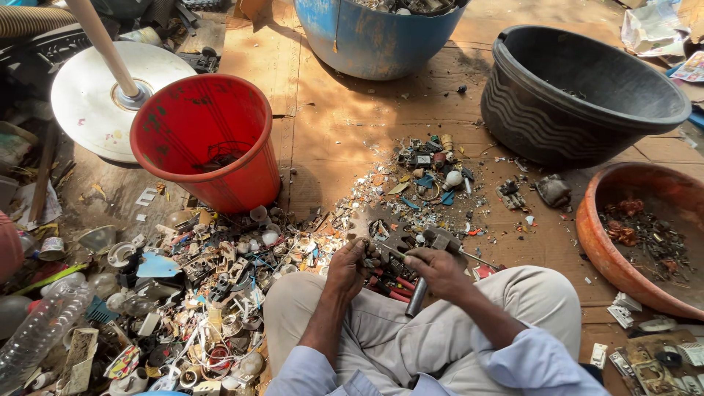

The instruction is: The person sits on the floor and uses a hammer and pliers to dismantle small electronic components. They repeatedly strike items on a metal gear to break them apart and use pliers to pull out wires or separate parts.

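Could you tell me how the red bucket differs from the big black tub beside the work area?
The red bucket is tall and narrow with smooth, tapering sides; the black tub is wide and squat, with wavy ridges on its wall. The red bucket stands left of the person's hands, next to the heap of scrap, while the black tub stands to the far right. Both stand upright and open, with only a little at the bottom.

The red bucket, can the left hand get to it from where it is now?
Probably yes. The red bucket stands open on the person's left, and nothing tall lies between it and the left hand, only low scrap. But that hand is pinching a small part, and the reach looks long.
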